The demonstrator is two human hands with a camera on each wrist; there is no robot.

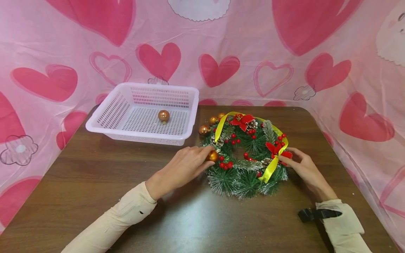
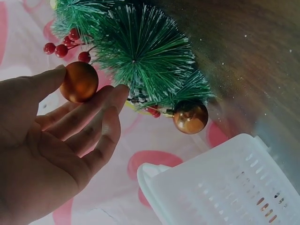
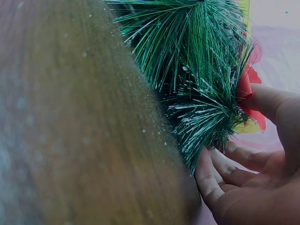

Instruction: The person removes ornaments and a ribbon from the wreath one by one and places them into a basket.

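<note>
A green Christmas wreath (image 1: 223, 181) with red berries, pine cones, red flowers and a yellow ribbon (image 1: 270, 172) lies on the table. At its left edge my left hand (image 1: 181, 168) pinches a copper-gold bauble (image 1: 213, 156) between thumb and fingers; the left wrist view shows the same bauble (image 2: 79, 82) beside the red berries. My right hand (image 1: 305, 168) grips the wreath's right side. In the right wrist view its thumb presses by a red flower (image 3: 251, 93), with the fingers (image 3: 208, 183) curled at the outer needles. Several more gold baubles (image 1: 204, 130) sit along the wreath's upper left.
Behind my left hand stands a white plastic basket (image 1: 142, 138) with slotted walls, holding one copper bauble (image 1: 164, 116). The brown wooden table (image 1: 95, 182) reaches back to a pink cloth (image 1: 190, 42) printed with hearts. A black strap (image 1: 319, 214) circles my right sleeve.
</note>
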